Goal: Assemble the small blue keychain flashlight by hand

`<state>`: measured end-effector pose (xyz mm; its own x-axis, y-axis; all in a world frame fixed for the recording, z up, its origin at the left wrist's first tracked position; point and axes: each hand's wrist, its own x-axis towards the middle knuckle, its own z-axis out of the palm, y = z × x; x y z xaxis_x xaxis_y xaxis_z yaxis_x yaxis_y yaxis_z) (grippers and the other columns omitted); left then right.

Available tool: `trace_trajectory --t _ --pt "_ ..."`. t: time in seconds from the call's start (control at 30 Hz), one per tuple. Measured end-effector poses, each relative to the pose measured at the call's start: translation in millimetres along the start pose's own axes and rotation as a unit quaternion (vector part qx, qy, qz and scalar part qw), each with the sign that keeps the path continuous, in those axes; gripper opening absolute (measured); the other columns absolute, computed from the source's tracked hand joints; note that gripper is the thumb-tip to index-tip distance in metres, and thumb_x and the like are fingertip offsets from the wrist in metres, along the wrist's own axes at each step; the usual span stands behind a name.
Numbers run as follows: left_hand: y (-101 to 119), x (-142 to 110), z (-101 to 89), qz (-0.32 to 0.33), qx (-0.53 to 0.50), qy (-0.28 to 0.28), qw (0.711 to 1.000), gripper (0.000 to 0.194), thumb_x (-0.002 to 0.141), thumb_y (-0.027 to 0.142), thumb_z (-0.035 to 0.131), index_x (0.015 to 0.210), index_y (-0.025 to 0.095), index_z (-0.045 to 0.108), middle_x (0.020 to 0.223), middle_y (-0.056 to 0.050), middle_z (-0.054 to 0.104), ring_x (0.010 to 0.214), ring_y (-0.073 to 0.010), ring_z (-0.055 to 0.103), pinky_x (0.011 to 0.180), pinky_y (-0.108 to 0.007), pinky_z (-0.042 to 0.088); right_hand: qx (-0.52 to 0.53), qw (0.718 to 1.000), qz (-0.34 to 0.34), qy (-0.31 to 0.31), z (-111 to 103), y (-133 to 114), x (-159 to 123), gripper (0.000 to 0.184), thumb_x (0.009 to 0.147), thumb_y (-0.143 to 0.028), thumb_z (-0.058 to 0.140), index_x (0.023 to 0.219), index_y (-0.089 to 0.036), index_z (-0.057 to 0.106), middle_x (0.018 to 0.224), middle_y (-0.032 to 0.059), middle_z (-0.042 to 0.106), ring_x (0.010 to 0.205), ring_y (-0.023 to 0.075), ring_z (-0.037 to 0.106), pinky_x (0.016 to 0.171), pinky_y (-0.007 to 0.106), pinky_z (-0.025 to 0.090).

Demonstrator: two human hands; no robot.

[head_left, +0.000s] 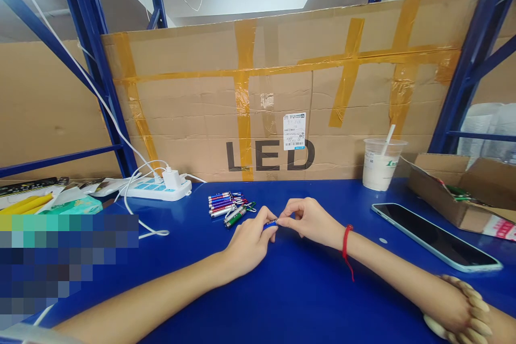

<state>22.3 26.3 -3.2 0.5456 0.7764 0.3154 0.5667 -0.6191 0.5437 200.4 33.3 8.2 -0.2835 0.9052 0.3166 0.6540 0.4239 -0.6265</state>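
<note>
My left hand (250,241) is closed around a small blue metallic tube (270,224), its thumb and fingers covering most of it. At the tube's right end, my right hand (308,221) pinches with thumb and forefinger; the small part between those fingertips is too tiny to make out. Just beyond my left hand lies a pile of similar slim metallic tubes (222,202) in blue, red, purple and silver. A green tube (235,216) with a metal clip rests at the near side of this pile.
A phone (435,234) and an open cardboard box (459,193) are on the right. Behind them stands a plastic cup with a straw (379,166). A power strip (155,189) with white cables sits at the back left. A cardboard wall (193,118) closes off the far edge.
</note>
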Motion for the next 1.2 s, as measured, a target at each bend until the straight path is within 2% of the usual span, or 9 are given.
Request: trace_trajectory --t 0.23,0.4,0.67,0.83,0.93,1.03,1.1,1.2 --pt "-0.8 0.5 2.4 -0.011 0.011 0.008 1.0 0.007 0.087 0.02 0.037 0.087 0.024 0.042 0.071 0.004 0.062 0.069 -0.0159 0.06 0.071 -0.028 0.043 0.023 0.999 0.022 -0.013 3.0 5.7 1.7 0.03 0.074 -0.044 0.06 0.065 -0.017 0.068 0.069 0.0009 0.065 0.039 0.007 0.051 0.043 0.02 0.037" --pt "0.2 0.2 2.0 -0.011 0.02 0.005 1.0 0.008 0.088 0.02 0.036 0.082 0.024 0.04 0.07 0.005 0.06 0.068 -0.0159 0.06 0.069 -0.026 0.042 0.081 0.996 0.039 -0.029 7.3 8.1 2.3 0.034 0.072 -0.047 0.061 0.063 -0.014 0.065 0.065 0.0011 0.062 0.037 0.0058 0.046 0.04 0.02 0.034" --pt "-1.4 0.9 2.5 -0.014 0.031 0.017 0.999 0.009 0.087 0.02 0.038 0.078 0.023 0.038 0.07 0.004 0.059 0.069 -0.0165 0.06 0.068 -0.026 0.041 0.137 0.986 0.073 -0.057 8.5 4.8 0.2 0.037 0.072 -0.049 0.059 0.061 -0.014 0.062 0.04 -0.0044 0.045 0.036 0.0061 0.039 0.036 0.017 0.027" --pt "-1.3 1.4 3.9 -0.019 0.018 0.024 0.999 0.006 0.087 0.02 0.038 0.082 0.024 0.039 0.07 0.004 0.06 0.069 -0.0163 0.06 0.067 -0.026 0.041 0.148 0.982 0.098 -0.059 9.7 3.9 1.0 0.038 0.072 -0.052 0.058 0.067 -0.015 0.061 0.039 -0.0054 0.044 0.035 0.0063 0.038 0.035 0.017 0.028" --pt "-0.5 2.2 3.6 -0.029 0.009 0.021 0.999 0.004 0.087 0.02 0.038 0.086 0.024 0.04 0.069 0.005 0.06 0.067 -0.016 0.059 0.066 -0.026 0.04 0.13 0.989 0.064 -0.038 10.3 2.7 0.8 0.038 0.073 -0.052 0.058 0.069 -0.015 0.062 0.048 -0.0029 0.052 0.036 0.006 0.042 0.036 0.017 0.03" --pt "-0.7 3.3 3.1 -0.04 0.003 0.017 0.999 0.008 0.087 0.021 0.037 0.092 0.024 0.043 0.067 0.005 0.06 0.066 -0.0159 0.057 0.067 -0.026 0.039 0.055 0.998 0.021 0.015 9.6 1.2 0.0 0.036 0.075 -0.051 0.056 0.069 -0.016 0.065 0.06 -0.0001 0.06 0.039 0.0062 0.044 0.04 0.019 0.033" --pt "-1.5 3.8 3.1 -0.041 -0.002 0.017 0.999 0.012 0.087 0.021 0.035 0.095 0.024 0.044 0.065 0.005 0.059 0.066 -0.0159 0.057 0.068 -0.027 0.039 0.013 0.998 -0.001 0.059 8.4 0.8 0.0 0.032 0.073 -0.05 0.059 0.072 -0.019 0.067 0.065 -0.0004 0.062 0.042 0.0069 0.045 0.042 0.02 0.035" --pt "-3.1 4.4 3.5 -0.039 -0.017 0.018 0.999 0.016 0.088 0.022 0.033 0.099 0.023 0.046 0.065 0.005 0.058 0.065 -0.0157 0.056 0.07 -0.027 0.039 0.012 0.995 -0.037 0.095 6.4 1.9 1.0 0.026 0.07 -0.046 0.065 0.077 -0.022 0.069 0.071 -0.0009 0.062 0.044 0.0067 0.045 0.043 0.02 0.036"
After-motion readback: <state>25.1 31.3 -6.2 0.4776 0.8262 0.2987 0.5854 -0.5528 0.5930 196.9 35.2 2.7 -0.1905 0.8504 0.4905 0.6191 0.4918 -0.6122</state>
